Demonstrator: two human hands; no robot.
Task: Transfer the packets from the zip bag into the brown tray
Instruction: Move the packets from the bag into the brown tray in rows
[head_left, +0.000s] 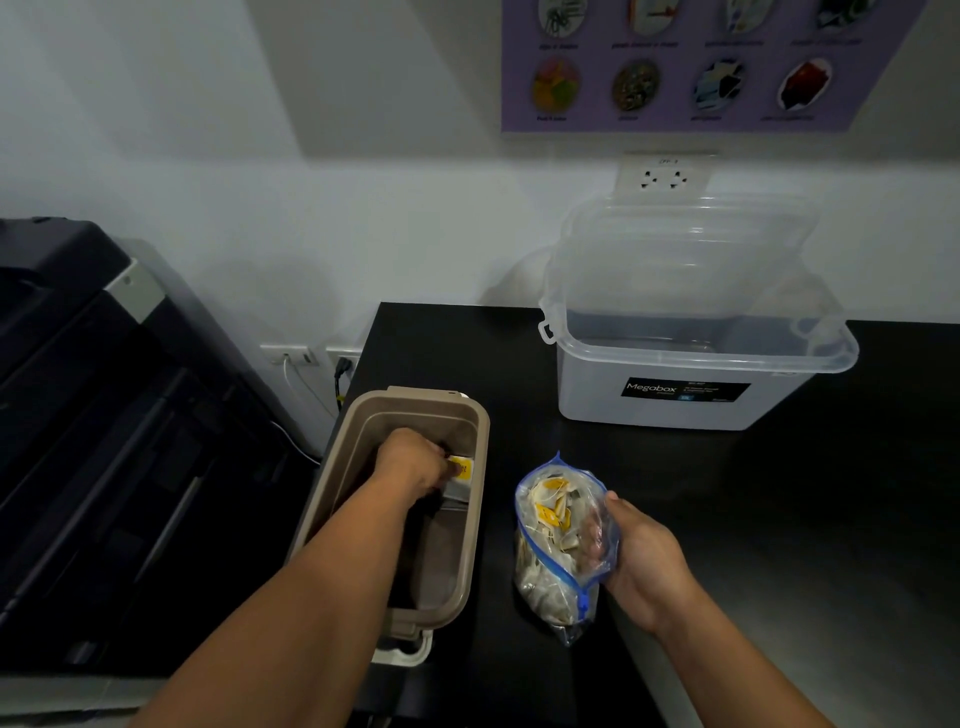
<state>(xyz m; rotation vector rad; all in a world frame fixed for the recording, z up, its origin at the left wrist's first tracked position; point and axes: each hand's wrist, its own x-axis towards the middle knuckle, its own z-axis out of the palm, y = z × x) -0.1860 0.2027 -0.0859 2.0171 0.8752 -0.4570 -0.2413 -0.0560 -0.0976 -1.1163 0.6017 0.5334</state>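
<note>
The left hand (415, 460) is reached down inside the brown tray (480, 441), and its grip is closed on a packet (461, 475) with a yellow tag, held low against the tray's right wall. The rest of the tray floor that can be seen is bare, though part of it is hidden by the forearm. The tray is set on the left part of the black counter (779, 493), with a lighter lid or base seen under its near end.

The zip bag (558, 540) is held upright just right of the tray by the right hand (641, 561). That grip is closed on the bag's right side, with the thumb over the rim and the fingers seen through the clear plastic. The blue zip strip is parted, so the mouth is open toward the tray. The bag is filled with many packets, pale with yellow tags and white strings, and its bottom is rested on the counter.

A clear box (691, 379) with a dark label is stood farther back on the counter, its lid leaned against the wall behind it. A dark machine (104, 415) is seen left of the counter.
</note>
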